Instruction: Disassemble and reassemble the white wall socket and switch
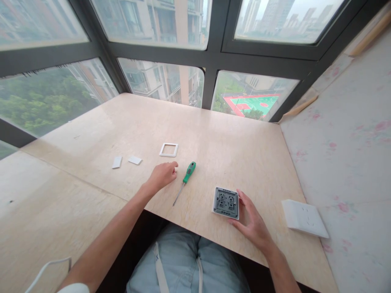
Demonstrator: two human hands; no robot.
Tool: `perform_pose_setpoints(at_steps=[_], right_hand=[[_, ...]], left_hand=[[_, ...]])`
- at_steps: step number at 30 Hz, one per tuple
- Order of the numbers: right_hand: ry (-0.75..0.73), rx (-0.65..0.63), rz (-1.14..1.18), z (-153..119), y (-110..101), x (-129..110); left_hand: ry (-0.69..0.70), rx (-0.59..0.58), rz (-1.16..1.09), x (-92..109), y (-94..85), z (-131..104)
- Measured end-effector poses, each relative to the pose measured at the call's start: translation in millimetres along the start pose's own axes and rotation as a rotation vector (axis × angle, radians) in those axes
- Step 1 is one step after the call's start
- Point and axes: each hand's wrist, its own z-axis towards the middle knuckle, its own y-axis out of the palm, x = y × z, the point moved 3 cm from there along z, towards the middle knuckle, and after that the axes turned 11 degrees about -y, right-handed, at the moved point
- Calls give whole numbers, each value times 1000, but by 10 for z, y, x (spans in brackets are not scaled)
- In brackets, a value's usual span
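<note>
My right hand (pixel 251 219) grips the right side of a square switch module (pixel 226 203), white at its rim with a dark grey inner face turned up, at the wooden tabletop's front. My left hand (pixel 165 174) is over the tabletop with its fingers curled; whether anything small is in them is hidden. Just right of it lies a screwdriver (pixel 190 171) with a green handle, its shaft pointing toward the front edge. Beyond my left hand lies a white square frame (pixel 169 155). Two small white plates, one (pixel 117 162) left of the other (pixel 135 160), lie left of the frame.
A white socket panel (pixel 305 218) is at the right, by the flowered wall (pixel 345 162). Windows with dark frames (pixel 165 53) border the far side of the wooden tabletop (pixel 244 150). A white cable (pixel 50 262) curves at the lower left, near my left forearm.
</note>
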Motion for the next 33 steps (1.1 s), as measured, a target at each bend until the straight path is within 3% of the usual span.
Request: perform_pose_setpoints(at_steps=[5, 7, 12, 16, 21, 27, 33], right_hand=[[-15, 6, -8, 3, -1, -13], [-23, 5, -18, 2, -4, -20], [-31, -8, -33, 5, -9, -30], [-33, -16, -47, 3, -15, -29], [-34, -24, -55, 9, -29, -46], [-46, -16, -58, 38, -37, -76], [-53, -15, -60, 34, -41, -87]], left_hand=[[35, -23, -57, 6, -26, 12], [34, -38, -174, 13, -43, -37], [-101, -157, -1038, 76, -73, -206], [-160, -178, -1306, 251, -33, -331], [-17, -125, -1128, 619, 63, -548], [460, 45, -788, 1091, 201, -815], [569, 118, -580, 1193, 435, -809]])
